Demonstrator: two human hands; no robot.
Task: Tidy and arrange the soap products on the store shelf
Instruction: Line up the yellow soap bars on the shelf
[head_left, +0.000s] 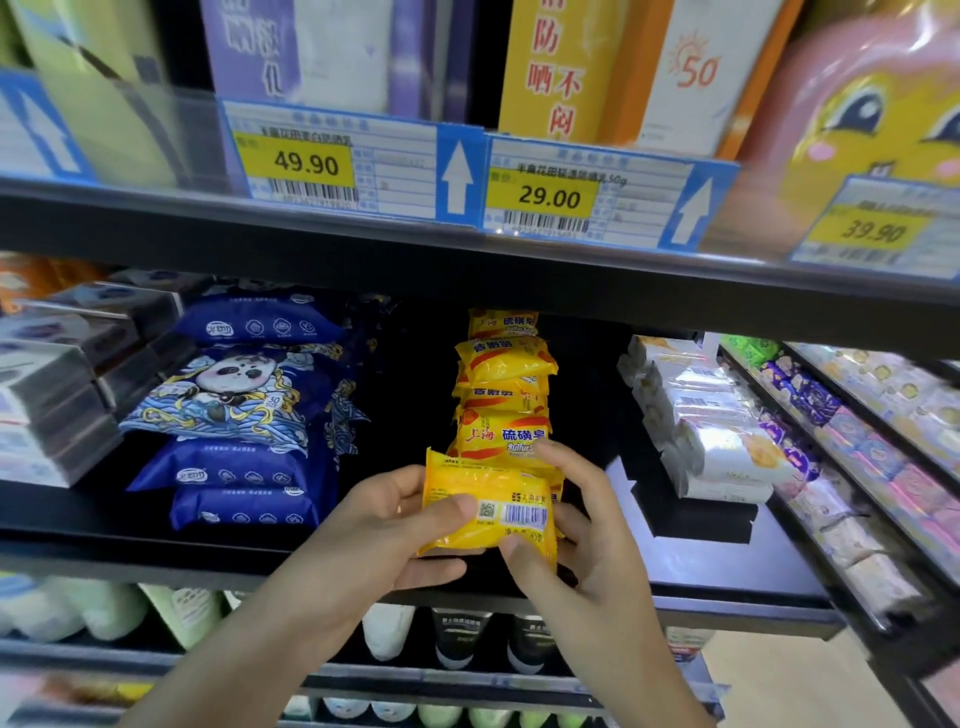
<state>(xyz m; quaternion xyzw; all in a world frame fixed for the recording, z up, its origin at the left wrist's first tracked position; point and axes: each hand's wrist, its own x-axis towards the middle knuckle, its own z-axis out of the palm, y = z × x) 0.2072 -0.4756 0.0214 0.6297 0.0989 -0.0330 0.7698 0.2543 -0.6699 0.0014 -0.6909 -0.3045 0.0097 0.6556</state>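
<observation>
Fingers: my left thumb (457, 506) lay curled over the barcode face of the yellow soap packet (488, 506), the other fingers pressed underneath; my right thumb (517, 548) and fingers pinched its right end.
Left hand (395, 525): gripped the packet's left half.
Right hand (582, 525): gripped the right half, index finger reaching up to the soap stack (503, 395).
Packet position: held at the front edge of the middle shelf (727, 566), touching the base of the stack.
Long axis: ran left to right across both hands, back side facing me.
Key relation: the stack stood directly behind and above the packet; both hands were equally near.
Judged next move: turn the label forward and set the packet in line.
Surroundings: blue wipe packs (244, 415) to the left, white wrapped packs (711, 431) to the right, both well apart.
Obstruction: the upper shelf (467, 270) left little room above the stack.
</observation>
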